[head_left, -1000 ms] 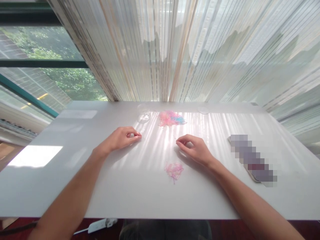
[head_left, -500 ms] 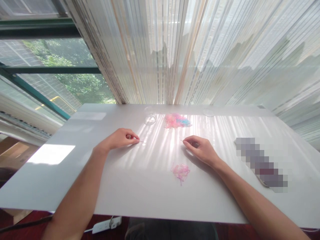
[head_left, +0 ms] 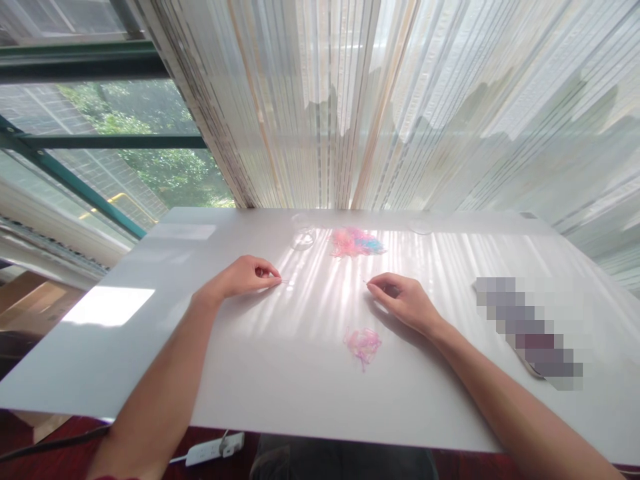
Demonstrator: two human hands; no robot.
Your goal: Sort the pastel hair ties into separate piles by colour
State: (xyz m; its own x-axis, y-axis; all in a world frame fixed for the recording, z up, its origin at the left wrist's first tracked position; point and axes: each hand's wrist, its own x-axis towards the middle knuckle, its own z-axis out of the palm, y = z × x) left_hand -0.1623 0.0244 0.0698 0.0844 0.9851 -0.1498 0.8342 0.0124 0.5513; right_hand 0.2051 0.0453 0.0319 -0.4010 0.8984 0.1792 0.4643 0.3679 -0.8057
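Observation:
My left hand [head_left: 253, 275] is just above the white table [head_left: 280, 393], thumb and fingertips pinched on a thin, pale stick-like piece [head_left: 285, 281]. To its right, my right hand [head_left: 399, 295] pinches another thin, small piece [head_left: 365, 281] that barely shows past the fingertips. Behind and between the hands lies a loose pile of thin pink, orange and blue pieces [head_left: 356, 242]. A smaller pile of pink and purple pieces [head_left: 363, 347] is nearer to me, in front of my right hand.
A clear round dish [head_left: 303, 239] stands left of the far pile, and a clear round lid-like disc [head_left: 421, 227] lies to its right. A blurred-out flat object [head_left: 530, 333] rests at the right. Below the front edge is a white power strip [head_left: 215, 450].
The view has shifted slightly, so everything sits a little further right. Both hands keep their pinch, with almost no movement over the table.

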